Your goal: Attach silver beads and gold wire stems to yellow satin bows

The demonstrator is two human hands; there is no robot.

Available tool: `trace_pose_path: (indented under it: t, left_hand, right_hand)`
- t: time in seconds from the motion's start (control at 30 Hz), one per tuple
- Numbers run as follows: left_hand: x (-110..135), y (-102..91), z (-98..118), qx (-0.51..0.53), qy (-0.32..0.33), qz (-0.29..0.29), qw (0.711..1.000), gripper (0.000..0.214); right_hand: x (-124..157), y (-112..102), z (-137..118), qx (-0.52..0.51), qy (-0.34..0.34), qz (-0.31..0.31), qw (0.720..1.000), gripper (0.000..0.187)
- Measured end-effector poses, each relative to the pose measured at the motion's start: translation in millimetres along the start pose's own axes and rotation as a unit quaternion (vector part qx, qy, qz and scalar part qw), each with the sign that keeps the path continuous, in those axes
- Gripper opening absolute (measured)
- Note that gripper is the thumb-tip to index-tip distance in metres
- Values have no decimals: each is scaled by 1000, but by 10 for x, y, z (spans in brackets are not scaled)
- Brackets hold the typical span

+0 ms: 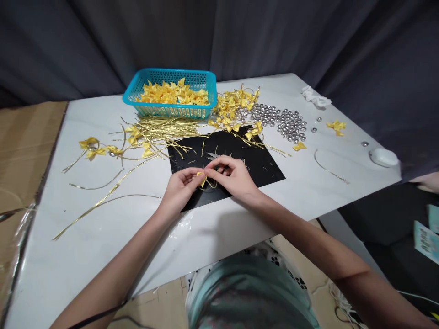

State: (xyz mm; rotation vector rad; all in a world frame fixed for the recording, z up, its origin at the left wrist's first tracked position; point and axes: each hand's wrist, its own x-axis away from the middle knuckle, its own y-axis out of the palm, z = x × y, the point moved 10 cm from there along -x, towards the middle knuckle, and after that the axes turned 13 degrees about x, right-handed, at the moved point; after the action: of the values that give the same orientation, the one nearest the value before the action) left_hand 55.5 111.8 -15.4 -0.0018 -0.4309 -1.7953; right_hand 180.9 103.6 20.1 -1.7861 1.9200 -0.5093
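Observation:
Above a black mat, my two hands meet fingertip to fingertip. My left hand is closed, its thumb and fingers pinching a small yellow ribbon flower. Closed in a pinch against it, my right hand grips thin gold cord, which loops below the fingers. The fingertips cover the spot where cord and flower meet. Pointed scissors show their blades behind my right hand; their handles are mostly hidden by its fingers, so whether they are held or lying there I cannot tell.
A turquoise basket of yellow ribbon flowers stands at the back. Before it lies a bundle of gold cords. Silver beads are heaped right of centre. Finished-looking flower strands lie left; a white case sits at the right edge.

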Motion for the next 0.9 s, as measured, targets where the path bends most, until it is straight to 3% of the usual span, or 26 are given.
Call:
trace_pose_path:
  t: [0.13,0.37,0.67,0.9]
  left_hand:
    - [-22,-31,17,-22,19,5,1000,21]
    - [-41,-52,37,-35,37,11,999,20]
    - [-40,-20,72,-102,64,1,993,15]
    - [-48,-19,36,-127,78,-8,989,18]
  right_hand:
    - [-70,62,44,29,38,-27,998,14]
    - [-113,70,-92,5,-17,-12,1000,6]
    - [-129,211,62,-70,53,-37,995,5]
    - [-140,144,-3,-18,17,-16,1000,6]
